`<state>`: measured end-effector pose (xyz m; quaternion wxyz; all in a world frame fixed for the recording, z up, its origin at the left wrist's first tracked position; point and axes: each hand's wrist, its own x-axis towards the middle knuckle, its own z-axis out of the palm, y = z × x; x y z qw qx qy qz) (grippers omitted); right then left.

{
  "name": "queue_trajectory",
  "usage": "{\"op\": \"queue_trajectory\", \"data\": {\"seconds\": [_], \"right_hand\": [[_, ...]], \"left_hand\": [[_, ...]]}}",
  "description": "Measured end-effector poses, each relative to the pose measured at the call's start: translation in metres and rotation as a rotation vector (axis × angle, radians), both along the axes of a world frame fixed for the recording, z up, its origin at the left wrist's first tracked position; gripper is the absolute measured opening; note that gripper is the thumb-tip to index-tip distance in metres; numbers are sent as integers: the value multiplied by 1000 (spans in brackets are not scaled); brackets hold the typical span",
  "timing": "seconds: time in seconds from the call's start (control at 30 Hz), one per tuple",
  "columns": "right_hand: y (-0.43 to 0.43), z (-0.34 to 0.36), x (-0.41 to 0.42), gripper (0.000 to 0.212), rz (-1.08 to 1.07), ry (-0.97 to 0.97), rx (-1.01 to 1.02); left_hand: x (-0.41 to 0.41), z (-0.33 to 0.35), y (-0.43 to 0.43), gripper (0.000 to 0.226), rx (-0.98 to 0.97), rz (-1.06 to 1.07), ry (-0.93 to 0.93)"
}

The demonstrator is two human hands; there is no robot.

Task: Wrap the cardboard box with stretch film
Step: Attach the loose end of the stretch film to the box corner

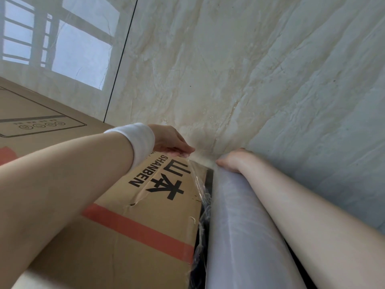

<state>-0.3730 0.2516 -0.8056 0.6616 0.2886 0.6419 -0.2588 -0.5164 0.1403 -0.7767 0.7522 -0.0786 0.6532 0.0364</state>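
Note:
A brown cardboard box [133, 222] with black "SHANBEN" print and a red stripe fills the lower left. Along its right edge stands a long roll of stretch film [235, 226], whitish and glossy. My right hand [235, 160] grips the far end of the roll. A strip of clear film [199, 184] runs from the roll onto the box's edge, wrinkled. My left hand [170, 140], with a white wristband, lies flat on the box's far corner and presses the film's end down with its fingertips.
A second cardboard box [41, 113] with a printed panel drawing lies at the left. The floor [270, 69] is glossy pale marble tile with a dark joint line, and it reflects a window at the upper left.

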Motion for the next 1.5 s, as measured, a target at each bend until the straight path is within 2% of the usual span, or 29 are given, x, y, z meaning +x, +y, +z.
{"op": "queue_trajectory", "data": {"seconds": [0.23, 0.37, 0.47, 0.57, 0.63, 0.7, 0.87, 0.97, 1.17, 1.27, 1.5], "right_hand": [[1, 4, 2, 66, -10, 22, 33], [5, 14, 3, 66, -22, 59, 62], [12, 37, -8, 61, 68, 280, 147], [9, 52, -22, 40, 42, 496, -27], [1, 56, -26, 34, 37, 480, -164], [-6, 54, -26, 33, 12, 463, -205], [-17, 40, -9, 27, -26, 513, -125], [-15, 43, 2, 30, -28, 514, -143], [-19, 38, -4, 31, 123, 384, -256], [-18, 43, -10, 30, 167, 320, -297], [-19, 48, -9, 44, 320, 280, -362]], "left_hand": [[-7, 2, 8, 4, 34, -150, -25], [1, 2, 1, 3, 54, -123, 3], [4, 1, -2, 4, 38, -49, 9], [4, 2, 1, 7, 10, 13, 20], [5, 3, 5, 12, -6, 38, 52], [8, 2, 9, 14, -11, 10, 83], [16, -4, 8, 9, -15, -103, 139], [21, -9, 10, 7, 15, -112, 148], [36, -19, 4, 13, 78, -238, 195], [41, -19, -4, 5, 142, -258, 227], [36, -12, -17, 34, 281, -649, 137]]}}
